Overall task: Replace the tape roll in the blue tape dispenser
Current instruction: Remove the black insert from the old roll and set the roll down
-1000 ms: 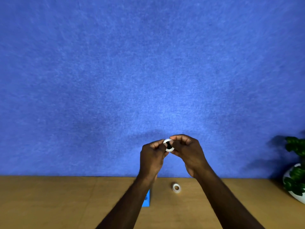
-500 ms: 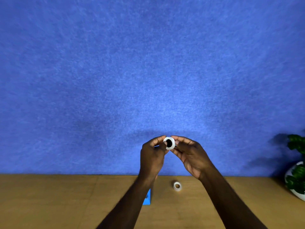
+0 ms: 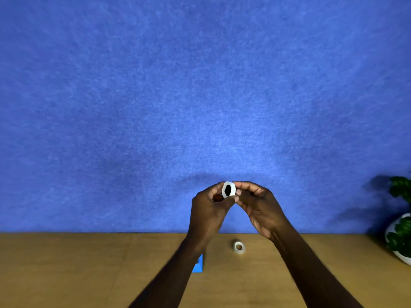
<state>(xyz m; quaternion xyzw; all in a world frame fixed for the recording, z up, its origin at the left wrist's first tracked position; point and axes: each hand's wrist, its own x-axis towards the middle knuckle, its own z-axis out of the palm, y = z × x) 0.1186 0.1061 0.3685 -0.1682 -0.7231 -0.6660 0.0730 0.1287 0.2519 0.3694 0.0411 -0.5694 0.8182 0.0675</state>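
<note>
Both hands are raised above the table in front of the blue wall. Between their fingertips sits a small white tape roll (image 3: 231,189) with a black core in its hole. My left hand (image 3: 209,210) pinches it from the left and my right hand (image 3: 259,207) from the right. On the wooden table (image 3: 89,274) below lies a second white tape roll (image 3: 239,247), flat. The blue tape dispenser (image 3: 198,266) stands on the table, mostly hidden behind my left forearm.
A green plant in a white pot (image 3: 400,232) stands at the table's right edge. A blue felt wall (image 3: 200,96) rises straight behind the table.
The held roll has turned between my fingers, so its side wall now shows. My right hand has opened slightly and rotated; both hands stay at about the same height.
</note>
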